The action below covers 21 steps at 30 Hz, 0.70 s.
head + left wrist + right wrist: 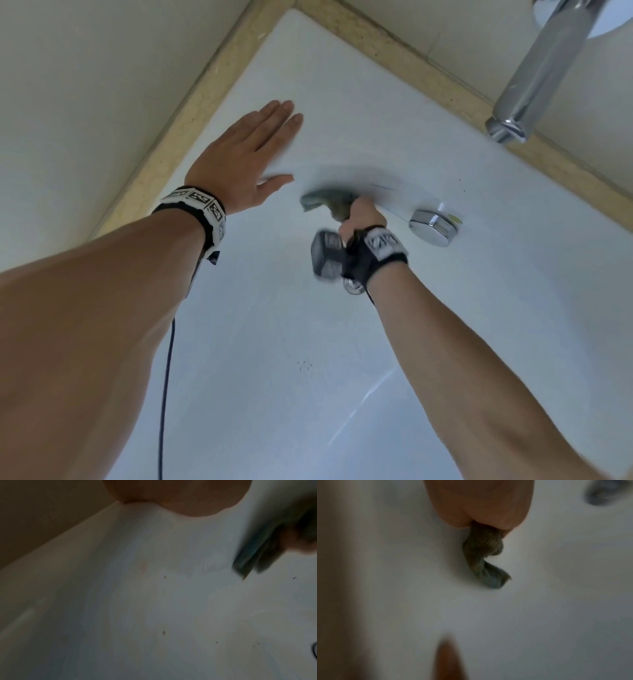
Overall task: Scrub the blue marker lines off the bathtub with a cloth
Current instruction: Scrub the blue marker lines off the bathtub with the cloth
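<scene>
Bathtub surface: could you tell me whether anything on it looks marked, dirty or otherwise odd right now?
Yes. Thin blue marker lines remain beside the cloth the right hand grips, and dark specks dot the bathtub floor.

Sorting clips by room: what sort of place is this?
Most likely a bathroom: a white bathtub with a chrome overflow knob, a chrome spout above it, and tiled walls.

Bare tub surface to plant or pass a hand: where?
Free: tub wall between left hand and spout; tub floor between the forearms. Crowded: right hand, cloth, overflow cap.
</scene>
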Tool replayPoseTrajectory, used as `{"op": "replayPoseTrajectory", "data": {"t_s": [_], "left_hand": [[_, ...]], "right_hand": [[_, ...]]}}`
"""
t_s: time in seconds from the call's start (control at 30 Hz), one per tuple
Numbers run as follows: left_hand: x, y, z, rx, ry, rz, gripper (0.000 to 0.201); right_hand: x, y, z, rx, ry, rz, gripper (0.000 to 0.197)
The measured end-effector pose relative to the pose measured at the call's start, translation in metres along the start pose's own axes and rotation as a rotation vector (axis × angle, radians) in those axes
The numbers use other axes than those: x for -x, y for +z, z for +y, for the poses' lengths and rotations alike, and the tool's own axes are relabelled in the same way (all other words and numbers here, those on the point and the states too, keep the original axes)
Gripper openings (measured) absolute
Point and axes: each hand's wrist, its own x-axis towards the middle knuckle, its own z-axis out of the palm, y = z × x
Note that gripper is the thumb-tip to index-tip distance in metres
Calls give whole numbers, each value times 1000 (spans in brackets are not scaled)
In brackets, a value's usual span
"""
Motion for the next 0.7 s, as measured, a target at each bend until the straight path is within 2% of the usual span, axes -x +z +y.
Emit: {"op": "replayPoseTrajectory", "data": {"t_s": [0.03, 0.07, 0.1, 0.13, 0.23, 0.3, 0.37, 0.53, 0.6, 0.7], "left_hand": [[1, 1, 0, 6, 3, 2, 76], [1, 4, -1, 12, 7, 1, 76], [2, 5, -2, 15, 9, -2, 76], [2, 5, -2, 21, 9, -7, 76], [2, 4, -2, 36, 7, -6, 76], [1, 4, -3, 40, 16, 5, 75], [1, 3, -2, 52, 3, 8, 75], [1, 5, -2, 51, 1, 1, 77], [1, 6, -3, 59, -1, 3, 77], [2, 6, -4, 59, 3, 21, 76]], "right_hand": [[-10, -1, 8, 250, -45, 27, 17], [-20, 1, 14, 268, -92, 24, 23], [-21, 5, 15, 17, -49, 26, 29], [-17, 7, 18, -169, -66, -37, 30], [-1, 0, 22, -335, -269, 2, 16], [8, -3, 12, -336, -381, -13, 10], [9, 0, 6, -307, -416, 6, 12], [1, 9, 23, -161, -319, 97, 18], [-1, 7, 28, -166, -320, 62, 19], [13, -2, 17, -147, -471, 0, 20]]}}
